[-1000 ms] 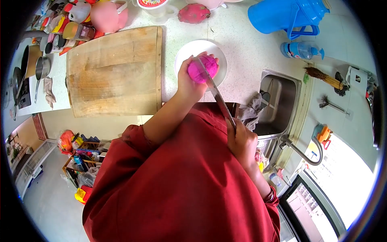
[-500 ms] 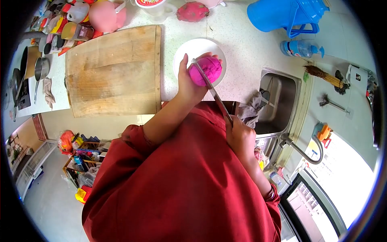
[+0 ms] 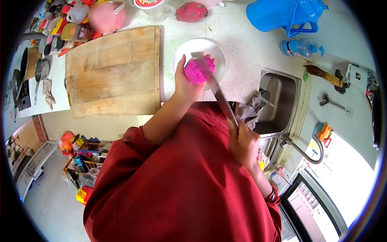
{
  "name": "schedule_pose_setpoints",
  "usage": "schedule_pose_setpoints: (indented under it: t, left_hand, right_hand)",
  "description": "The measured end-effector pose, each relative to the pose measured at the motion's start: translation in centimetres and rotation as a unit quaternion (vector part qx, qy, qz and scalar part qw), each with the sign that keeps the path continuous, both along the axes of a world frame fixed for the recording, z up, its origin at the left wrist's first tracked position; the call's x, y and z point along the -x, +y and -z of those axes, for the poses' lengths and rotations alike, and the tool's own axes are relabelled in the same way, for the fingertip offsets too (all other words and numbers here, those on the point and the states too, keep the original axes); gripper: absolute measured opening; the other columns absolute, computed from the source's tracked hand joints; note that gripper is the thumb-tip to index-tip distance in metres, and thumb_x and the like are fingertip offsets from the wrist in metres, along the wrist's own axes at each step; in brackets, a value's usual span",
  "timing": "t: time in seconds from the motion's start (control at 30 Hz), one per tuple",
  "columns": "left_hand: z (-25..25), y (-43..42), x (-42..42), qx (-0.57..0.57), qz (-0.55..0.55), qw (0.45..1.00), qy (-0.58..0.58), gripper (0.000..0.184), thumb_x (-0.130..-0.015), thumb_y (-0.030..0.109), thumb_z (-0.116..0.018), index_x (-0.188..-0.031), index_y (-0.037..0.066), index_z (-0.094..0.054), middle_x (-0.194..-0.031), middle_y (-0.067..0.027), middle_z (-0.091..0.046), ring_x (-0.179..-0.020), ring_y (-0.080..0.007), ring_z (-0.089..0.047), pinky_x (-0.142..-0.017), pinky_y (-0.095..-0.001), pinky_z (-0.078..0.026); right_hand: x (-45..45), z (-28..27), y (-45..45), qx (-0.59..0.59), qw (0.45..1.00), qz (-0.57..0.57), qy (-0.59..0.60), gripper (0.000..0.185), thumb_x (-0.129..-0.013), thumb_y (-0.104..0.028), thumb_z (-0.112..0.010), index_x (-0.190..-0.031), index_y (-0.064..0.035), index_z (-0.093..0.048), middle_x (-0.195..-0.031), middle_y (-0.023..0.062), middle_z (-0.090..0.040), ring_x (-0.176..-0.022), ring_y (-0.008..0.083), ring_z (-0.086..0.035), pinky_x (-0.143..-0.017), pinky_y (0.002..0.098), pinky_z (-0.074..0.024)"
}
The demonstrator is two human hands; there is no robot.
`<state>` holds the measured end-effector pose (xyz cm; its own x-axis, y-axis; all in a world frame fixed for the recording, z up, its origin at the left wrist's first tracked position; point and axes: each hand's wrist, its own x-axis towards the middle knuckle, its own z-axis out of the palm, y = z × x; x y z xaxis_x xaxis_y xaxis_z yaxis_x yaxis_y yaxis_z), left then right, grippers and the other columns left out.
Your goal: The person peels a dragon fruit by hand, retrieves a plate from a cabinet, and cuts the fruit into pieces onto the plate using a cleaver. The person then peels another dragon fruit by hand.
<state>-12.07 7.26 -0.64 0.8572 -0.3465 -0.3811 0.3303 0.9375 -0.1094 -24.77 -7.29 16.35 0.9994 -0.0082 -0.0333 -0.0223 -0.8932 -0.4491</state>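
A peeled magenta dragon fruit [image 3: 194, 72] rests in my left hand [image 3: 187, 86], with the fingers curled round its far side and the thumb raised on the left. Beneath them, a white plate [image 3: 219, 54] lies on the counter. My right hand [image 3: 244, 143] grips the handle of a long knife [image 3: 219, 96]. The blade slants up and to the left, blurred near its tip, and overlaps the fruit's right part; whether it touches cannot be told. Fine lines show on the fruit's surface.
A wooden cutting board [image 3: 115, 72] lies left of the plate. An unpeeled dragon fruit [image 3: 192, 12] sits behind it. To the right are a sink [image 3: 276, 103], a grey cloth [image 3: 250, 111], a blue jug [image 3: 270, 16] and a bottle [image 3: 297, 48]. Jars [image 3: 76, 32] crowd the back left.
The knife and my right hand have shifted slightly, and the blade is now blurred. My left hand with the fruit has moved a little to the left since half a second ago.
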Motion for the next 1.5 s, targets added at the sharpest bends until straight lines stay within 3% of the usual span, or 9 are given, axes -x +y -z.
schedule_pose_setpoints:
  t: [0.1,0.17,0.23,0.4,0.6,0.9,1.13,1.5]
  left_hand:
    - [0.5,0.2,-0.2,-0.001,-0.009,0.999,0.036,0.053,-0.104,0.042,-0.041,-0.132,-0.002,-0.052,-0.13,-0.0211,-0.059,-0.125,-0.0393,-0.053,-0.111,-0.0501,-0.04]
    - [0.1,1.1,-0.5,0.077,0.041,0.995,0.049,0.05,-0.102,0.035,-0.046,-0.132,-0.004,-0.051,-0.13,-0.023,-0.058,-0.125,-0.0399,-0.053,-0.112,-0.0522,-0.04]
    - [-1.0,1.8,-1.2,0.127,0.113,0.98,0.102,0.049,-0.102,0.032,-0.048,-0.132,-0.006,-0.05,-0.13,-0.0245,-0.057,-0.125,-0.0399,-0.053,-0.113,-0.0531,-0.04]
    - [-3.0,3.8,-2.5,0.013,0.312,0.947,0.073,0.053,-0.102,0.037,-0.048,-0.132,-0.007,-0.054,-0.132,-0.0243,-0.059,-0.13,-0.0385,-0.053,-0.112,-0.055,-0.042]
    - [-4.7,4.7,-3.6,-0.074,0.387,0.915,0.088,0.051,-0.103,0.034,-0.047,-0.133,-0.006,-0.055,-0.137,-0.0241,-0.058,-0.128,-0.0406,-0.056,-0.11,-0.0548,-0.043]
    - [-2.8,4.9,-4.0,-0.038,0.369,0.926,0.067,0.049,-0.105,0.03,-0.043,-0.133,-0.009,-0.054,-0.138,-0.03,-0.055,-0.128,-0.0452,-0.055,-0.114,-0.0507,-0.04]
    - [-4.4,4.7,-4.6,-0.077,0.377,0.92,0.078,0.051,-0.105,0.031,-0.041,-0.134,-0.009,-0.053,-0.135,-0.0269,-0.06,-0.126,-0.0399,-0.058,-0.114,-0.0476,-0.041]
    - [-4.2,4.4,-4.1,-0.055,0.329,0.938,0.089,0.051,-0.104,0.027,-0.037,-0.135,-0.011,-0.052,-0.136,-0.0282,-0.058,-0.126,-0.0405,-0.058,-0.114,-0.0477,-0.041]
  right_hand:
    - [-0.4,-0.6,-0.9,-0.043,0.998,0.046,0.003,0.013,-0.089,-0.015,-0.073,-0.099,-0.0063,-0.072,-0.069,0.014,-0.067,-0.054,0.0286,-0.066,-0.049,0.0363,-0.0486]
    - [-1.4,-1.0,-3.3,-0.04,0.998,0.041,-0.011,0.012,-0.087,-0.012,-0.074,-0.098,-0.005,-0.073,-0.068,0.015,-0.066,-0.054,0.0282,-0.066,-0.05,0.0358,-0.0479]
    - [-2.9,-2.6,-6.7,0.035,0.999,-0.023,0.001,0.015,-0.085,-0.012,-0.076,-0.099,-0.0056,-0.075,-0.071,0.0147,-0.068,-0.057,0.0271,-0.067,-0.054,0.0359,-0.0507]
    - [-7.2,-4.1,-11.8,0.051,0.983,-0.173,0.018,0.021,-0.08,-0.013,-0.078,-0.1,-0.0055,-0.075,-0.082,0.0125,-0.073,-0.066,0.0287,-0.07,-0.061,0.036,-0.0545]
    - [-10.1,-3.3,-11.0,0.032,0.965,-0.259,0.021,0.019,-0.079,-0.012,-0.077,-0.096,-0.0052,-0.074,-0.082,0.0114,-0.073,-0.069,0.0283,-0.071,-0.063,0.0361,-0.0561]
    - [-11.4,-1.9,-10.0,0.044,0.956,-0.287,0.043,0.018,-0.08,-0.013,-0.075,-0.096,-0.0046,-0.074,-0.081,0.0123,-0.073,-0.07,0.0276,-0.071,-0.064,0.0368,-0.0564]
    - [-12.0,-1.6,-9.7,0.055,0.946,-0.318,0.021,0.017,-0.08,-0.014,-0.075,-0.094,-0.0059,-0.072,-0.078,0.01,-0.071,-0.069,0.0271,-0.071,-0.062,0.0365,-0.0563]
    - [-12.6,-0.4,-10.3,0.089,0.935,-0.343,-0.004,0.015,-0.082,-0.018,-0.073,-0.093,-0.0089,-0.07,-0.069,0.007,-0.065,-0.061,0.0268,-0.066,-0.055,0.0381,-0.052]
